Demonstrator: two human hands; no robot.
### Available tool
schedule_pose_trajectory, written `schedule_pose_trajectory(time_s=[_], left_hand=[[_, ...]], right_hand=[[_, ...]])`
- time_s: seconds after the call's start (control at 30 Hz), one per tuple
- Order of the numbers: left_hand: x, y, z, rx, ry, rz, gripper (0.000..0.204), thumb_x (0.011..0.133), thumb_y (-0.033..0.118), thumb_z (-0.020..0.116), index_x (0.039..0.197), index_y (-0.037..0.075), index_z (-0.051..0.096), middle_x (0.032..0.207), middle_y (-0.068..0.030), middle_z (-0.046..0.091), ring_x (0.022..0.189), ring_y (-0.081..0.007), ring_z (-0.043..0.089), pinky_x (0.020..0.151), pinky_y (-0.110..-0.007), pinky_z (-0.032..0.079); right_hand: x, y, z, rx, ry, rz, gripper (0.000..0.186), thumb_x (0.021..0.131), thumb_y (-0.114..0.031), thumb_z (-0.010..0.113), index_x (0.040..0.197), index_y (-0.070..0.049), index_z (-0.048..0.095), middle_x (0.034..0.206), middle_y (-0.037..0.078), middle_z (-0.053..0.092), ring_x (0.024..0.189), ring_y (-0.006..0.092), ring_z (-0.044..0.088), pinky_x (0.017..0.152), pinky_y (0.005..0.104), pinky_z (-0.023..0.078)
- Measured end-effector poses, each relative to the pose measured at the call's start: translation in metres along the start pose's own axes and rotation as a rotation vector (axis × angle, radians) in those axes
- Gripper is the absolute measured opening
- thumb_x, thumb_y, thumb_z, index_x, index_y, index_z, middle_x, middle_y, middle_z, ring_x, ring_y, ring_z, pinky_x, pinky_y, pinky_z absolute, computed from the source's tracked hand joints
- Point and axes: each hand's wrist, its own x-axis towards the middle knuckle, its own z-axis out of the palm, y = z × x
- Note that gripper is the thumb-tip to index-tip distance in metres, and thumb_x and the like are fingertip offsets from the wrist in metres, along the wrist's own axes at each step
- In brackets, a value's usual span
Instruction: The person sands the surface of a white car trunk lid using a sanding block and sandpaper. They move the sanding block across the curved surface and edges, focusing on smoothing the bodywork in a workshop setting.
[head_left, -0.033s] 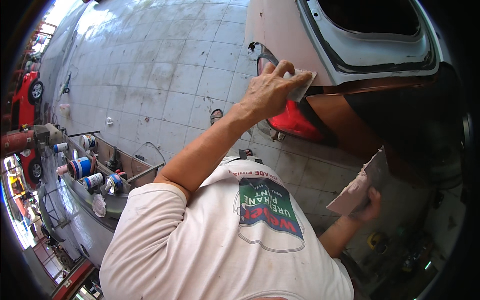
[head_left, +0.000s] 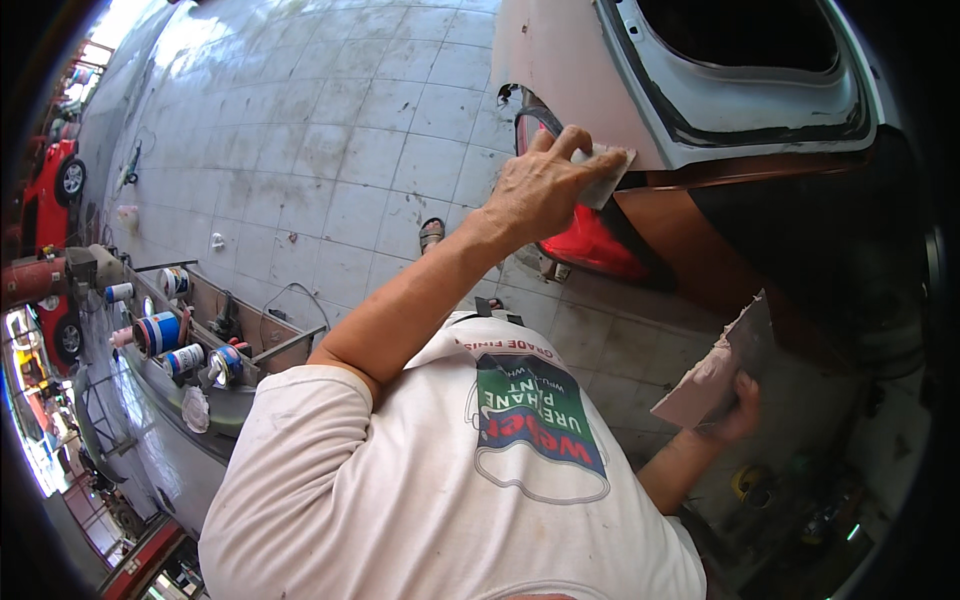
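Just ahead of the left hand (head_left: 538,192), head view: pale panel (head_left: 572,85), with the spreader (head_left: 607,178) pinched under bent fingers at its lower corner. Couldn't tell whether the edge touched. Red lamp (head_left: 598,245) sat just below that hand. Right hand (head_left: 735,412) held the board (head_left: 756,335), pink paste (head_left: 708,376) on its face and along one edge, near the body and well apart from the panel.

Risks, my read: a slip or too steep a spreader could have smeared the lamp or gouged the panel edge, given how close all three sat. Board looked tilted, so loose paste could have slid off past the right hand. Long left reach probably cost pressure control.

Pose: left arm stretched up and across, elbow slightly bent, wrist near straight, back of hand showing. Thumb hidden. Right forearm came out from beside the shirt (head_left: 420,480), thumb at the board's near side; rest of that grip wasn't visible.
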Motion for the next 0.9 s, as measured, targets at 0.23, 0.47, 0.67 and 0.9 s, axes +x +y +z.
schedule_pose_trajectory(time_s=[0.23, 0.47, 0.67, 0.9], left_hand=[[-0.049, -0.029, -0.032, -0.506, -0.239, 0.208, 0.085, 0.078, -0.008, 0.073, 0.156, 0.025, 0.059, 0.139, -0.0083, 0.062, 0.126, -0.03, 0.063, 0.103, -0.046, 0.058], [-0.092, -0.026, -0.102, -0.998, 0.131, 0.431, 0.079, 0.079, -0.011, 0.073, 0.154, 0.01, 0.061, 0.149, -0.0156, 0.059, 0.134, -0.0297, 0.059, 0.112, -0.042, 0.051], [-0.1, -0.151, -0.085, -0.214, -0.232, 0.113, 0.065, 0.081, -0.01, 0.074, 0.14, 0.018, 0.074, 0.137, -0.0077, 0.071, 0.122, -0.0313, 0.068, 0.102, -0.041, 0.06], [0.023, -0.198, -0.114, -0.529, 0.15, 0.452, 0.062, 0.076, -0.008, 0.078, 0.13, 0.021, 0.08, 0.134, -0.0013, 0.075, 0.13, -0.0288, 0.067, 0.11, -0.043, 0.057]], right_hand=[[0.026, 0.028, 0.062, -0.213, -0.14, -0.017, 0.053, 0.103, -0.03, 0.061, 0.142, 0.005, 0.057, 0.126, 0.019, 0.07, 0.106, 0.0317, 0.071, 0.092, 0.0456, 0.058], [0.099, 0.156, 0.106, 0.084, -0.046, 0.166, 0.035, 0.102, -0.024, 0.068, 0.127, 0.002, 0.069, 0.118, 0.013, 0.077, 0.101, 0.0243, 0.077, 0.09, 0.0408, 0.063], [0.117, 0.147, 0.192, -0.157, -0.16, 0.035, 0.037, 0.1, -0.014, 0.065, 0.13, 0.006, 0.068, 0.124, 0.017, 0.075, 0.107, 0.0256, 0.076, 0.102, 0.04, 0.059], [0.223, 0.173, 0.292, -1.395, 0.06, -0.145, 0.044, 0.109, -0.035, 0.065, 0.121, 0.008, 0.069, 0.106, 0.013, 0.069, 0.094, 0.022, 0.066, 0.09, 0.0359, 0.052]])
